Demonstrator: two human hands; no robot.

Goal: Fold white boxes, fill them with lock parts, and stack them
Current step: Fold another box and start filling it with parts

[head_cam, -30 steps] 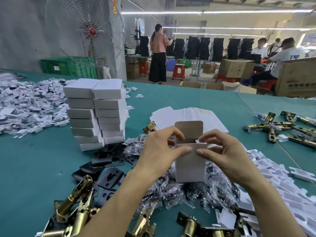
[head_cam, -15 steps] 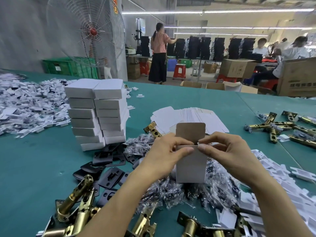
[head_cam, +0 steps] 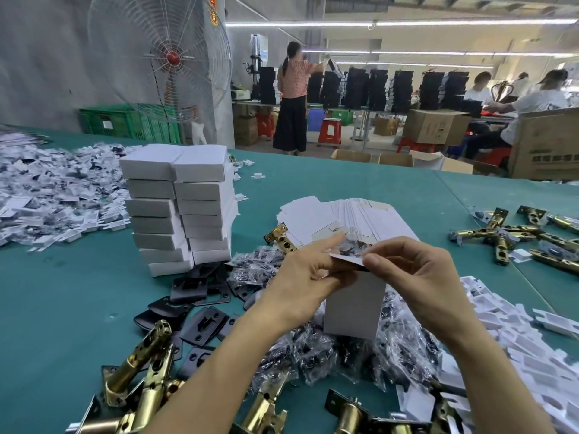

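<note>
Left hand [head_cam: 308,272], right hand [head_cam: 416,274] atop box [head_cam: 354,305]

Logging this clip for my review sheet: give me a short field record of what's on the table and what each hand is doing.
activity: closing a white box
box position: upright over the bagged parts
left hand: grips the box near its top, index finger straight
right hand: pinches the top flap
finished boxes: two stacks side by side, left of the hands
flat boxes: fanned pile behind the hands
brass latches: near left and far right
black plates: at the stacks' base
</note>
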